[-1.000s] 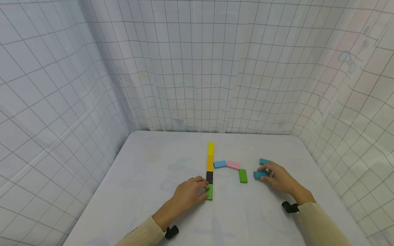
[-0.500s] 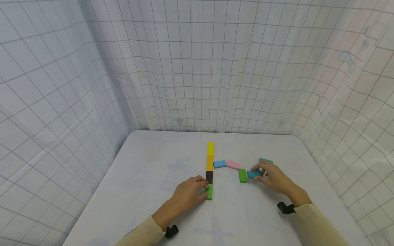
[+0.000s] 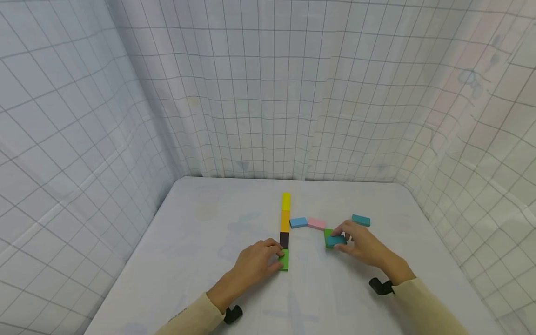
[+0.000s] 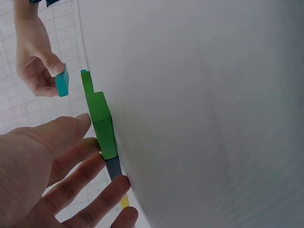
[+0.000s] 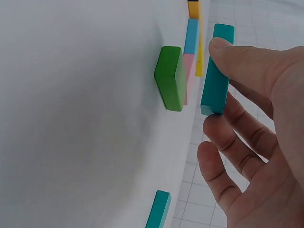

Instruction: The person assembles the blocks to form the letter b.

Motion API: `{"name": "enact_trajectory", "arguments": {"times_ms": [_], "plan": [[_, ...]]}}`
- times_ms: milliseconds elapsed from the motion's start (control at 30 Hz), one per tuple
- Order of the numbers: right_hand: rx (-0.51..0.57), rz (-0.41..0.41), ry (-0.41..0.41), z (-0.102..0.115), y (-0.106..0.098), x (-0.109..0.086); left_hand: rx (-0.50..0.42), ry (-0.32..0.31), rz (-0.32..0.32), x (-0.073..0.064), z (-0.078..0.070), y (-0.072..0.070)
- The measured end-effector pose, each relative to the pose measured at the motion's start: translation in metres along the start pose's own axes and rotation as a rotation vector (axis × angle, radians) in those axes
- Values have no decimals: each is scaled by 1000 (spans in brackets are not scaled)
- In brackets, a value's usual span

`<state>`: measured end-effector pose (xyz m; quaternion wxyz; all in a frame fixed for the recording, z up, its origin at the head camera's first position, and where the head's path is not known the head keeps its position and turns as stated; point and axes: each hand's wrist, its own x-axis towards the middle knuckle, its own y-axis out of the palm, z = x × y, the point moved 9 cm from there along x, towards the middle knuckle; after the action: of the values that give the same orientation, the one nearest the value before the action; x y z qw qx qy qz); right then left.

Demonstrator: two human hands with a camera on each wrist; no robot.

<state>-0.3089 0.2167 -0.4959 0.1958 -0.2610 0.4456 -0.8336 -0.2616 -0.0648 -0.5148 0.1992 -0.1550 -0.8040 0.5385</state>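
Note:
My right hand (image 3: pixel 364 246) pinches a teal block (image 3: pixel 336 241) between thumb and fingers. In the right wrist view the held block (image 5: pixel 217 71) hangs above the table, apart from a green block (image 5: pixel 169 78). From the head it overlaps and partly hides that green block. My left hand (image 3: pixel 257 263) rests beside another green block (image 3: pixel 285 260), its thumb and fingers extended at the block's left edge. This green block is the near end of a straight line with a black block (image 3: pixel 284 240), an orange block (image 3: pixel 284 221) and a yellow block (image 3: pixel 286 201).
A blue block (image 3: pixel 298 223) and a pink block (image 3: pixel 317 224) branch right from the orange block toward the second green one. Another teal block (image 3: pixel 361 220) lies beyond my right hand. White gridded curtains (image 3: pixel 276 102) surround the white table (image 3: pixel 201 223) at the back and sides.
My right hand has lifted the teal block and carried it left, over the right-hand green block. The other teal block is now uncovered. My left hand has stayed in place.

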Motion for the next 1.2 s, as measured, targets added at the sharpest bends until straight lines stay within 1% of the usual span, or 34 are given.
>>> {"name": "enact_trajectory", "arguments": {"times_ms": [133,367,500,633,733,967,1200], "plan": [[-5,24,14,5,5,3,-7,13,-5,-1,0,0],[19,57,0,15,13,7,-12,31,-21,-1,-1,-3],[21,87,26,18,19,9,-13,32,-21,-1,0,-2],[16,124,66,19,27,12,3,30,-16,0,0,-1],[12,141,80,21,32,14,12,34,-20,0,0,0],[-6,152,51,28,41,16,-4,24,-17,-1,1,1],[-17,163,43,35,47,16,6,16,-11,0,2,3]]}}
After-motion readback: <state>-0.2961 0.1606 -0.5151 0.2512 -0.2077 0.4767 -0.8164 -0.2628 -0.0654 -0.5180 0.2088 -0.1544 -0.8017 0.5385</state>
